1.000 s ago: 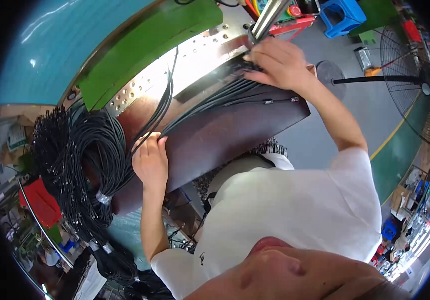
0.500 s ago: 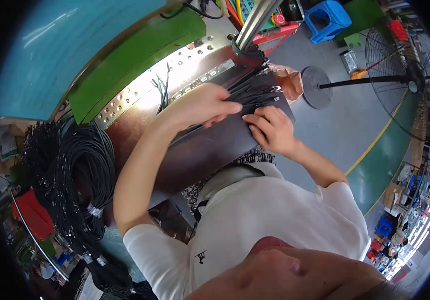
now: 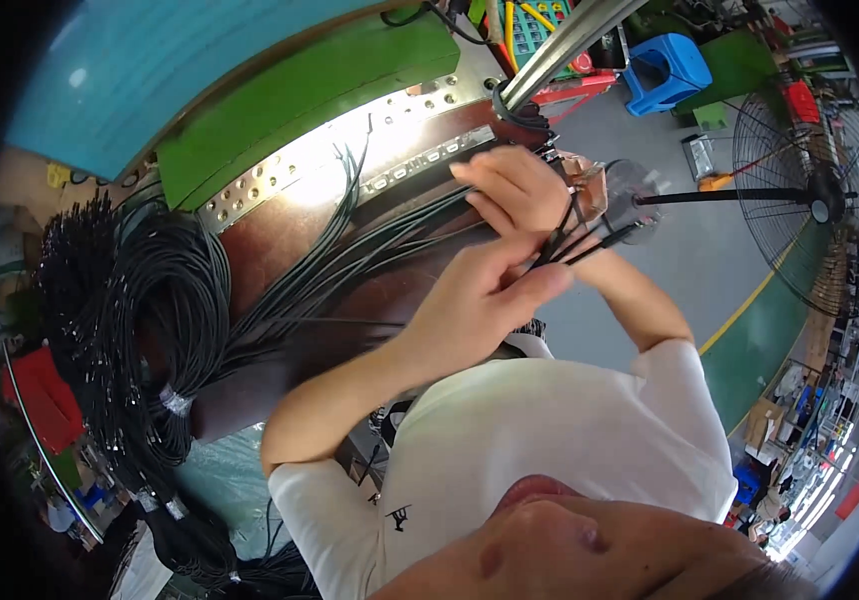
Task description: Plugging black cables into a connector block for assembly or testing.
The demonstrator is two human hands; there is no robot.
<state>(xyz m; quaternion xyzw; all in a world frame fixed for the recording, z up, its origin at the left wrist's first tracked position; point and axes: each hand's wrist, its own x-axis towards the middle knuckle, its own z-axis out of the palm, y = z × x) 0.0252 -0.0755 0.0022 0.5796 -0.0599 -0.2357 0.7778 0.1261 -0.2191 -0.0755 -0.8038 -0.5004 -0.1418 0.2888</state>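
In the head view I am seeing thin black cables (image 3: pixel 320 270) running from a thick coil (image 3: pixel 212 285) at the left, glossy and loosely fanned, across the brown work surface (image 3: pixel 255 240) to the right; a silvery tie (image 3: pixel 177 402) is binding the coil near its lower end. My left hand (image 3: pixel 480 305) is reaching over to the right, thumb and fingers pinched together on several dark cable ends (image 3: pixel 605 243) that are sticking out to the right. Just beyond it, my right hand (image 3: pixel 520 190) is hanging loosely open above the cables, fingers half bent with a gap to the thumb; I cannot tell whether it is touching any. Along the far side, a perforated metal strip (image 3: pixel 250 190) is lying under bright light before a green block (image 3: pixel 310 110). At the far right, a blue stool (image 3: pixel 685 68) and a black fan (image 3: pixel 820 211) are standing on the grey floor (image 3: pixel 725 240).
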